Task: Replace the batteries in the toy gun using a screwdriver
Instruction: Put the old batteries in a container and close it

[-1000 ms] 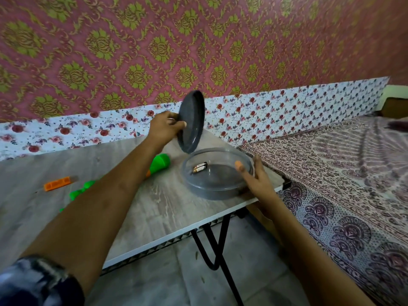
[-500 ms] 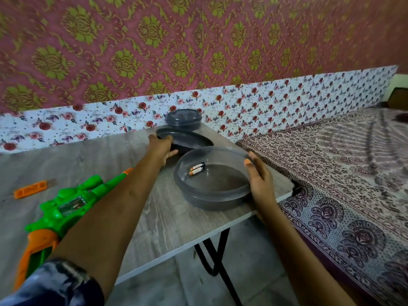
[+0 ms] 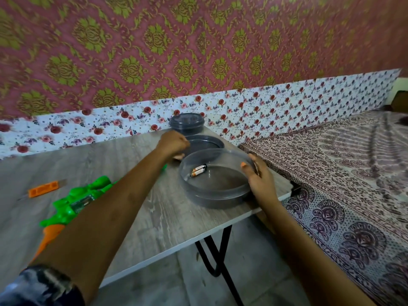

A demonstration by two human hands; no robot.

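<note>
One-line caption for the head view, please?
Right hand grips the round grey plastic container holding two orange-and-black batteries; its grey lid lies flat by the left hand.

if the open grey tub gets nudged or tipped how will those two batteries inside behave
The two batteries are small cylinders lying loose on the flat floor of the tub, so they would probably roll or slide toward the low side. The wall looks tall enough to keep them in. Being small, they are likely light.
</note>
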